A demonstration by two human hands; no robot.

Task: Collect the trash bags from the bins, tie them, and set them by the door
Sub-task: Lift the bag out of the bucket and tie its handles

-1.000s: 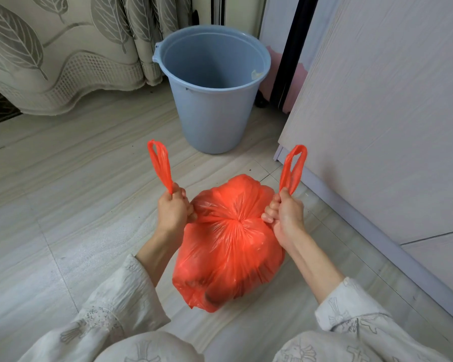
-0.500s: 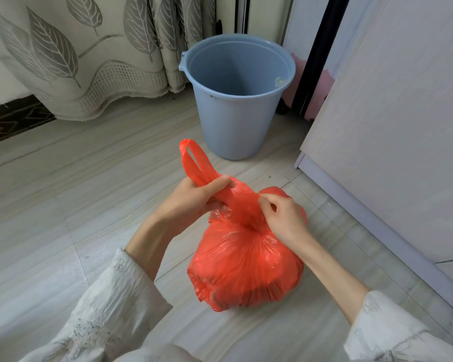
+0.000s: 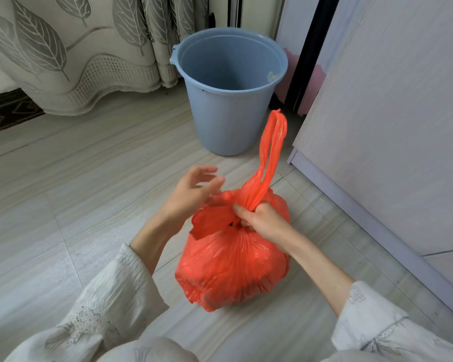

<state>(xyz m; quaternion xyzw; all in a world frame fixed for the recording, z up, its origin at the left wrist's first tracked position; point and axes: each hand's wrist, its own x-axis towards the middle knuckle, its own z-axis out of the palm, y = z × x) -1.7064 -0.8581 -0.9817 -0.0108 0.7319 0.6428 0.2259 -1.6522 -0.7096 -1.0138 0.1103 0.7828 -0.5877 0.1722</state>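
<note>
- The orange trash bag (image 3: 233, 259) sits on the pale tiled floor (image 3: 63, 205), full and rounded, its neck gathered at the top.
- The right hand (image 3: 264, 223) grips the gathered neck, fingers curled tight round the base of one handle loop (image 3: 271, 150), which stands up from the fist, leaning a little to the right.
- The left hand (image 3: 194, 190) is just to the left of the neck with its fingers loosely spread and holding nothing; whether its fingertips touch the plastic cannot be told.
- A flat flap of orange plastic (image 3: 212, 220) juts out leftward from the neck, below the left hand and beside the right thumb.
- Both forearms come in from the bottom corners, bare up to cream patterned sleeves (image 3: 110, 304).
- Beyond the bag stands a blue plastic bin (image 3: 228, 105), upright, with no liner in it and a pale scrap stuck near its inner rim on the right.
- The bag lies between the person and the bin, apart from it.
- To the right, close beside the bag, rises a whitish wood-grain cabinet panel (image 3: 390, 126) with a grey base strip.
- At upper left a curtain (image 3: 63, 53) with a grey leaf pattern hangs down to the floor, and a dark patterned strip lies at the left edge.
</note>
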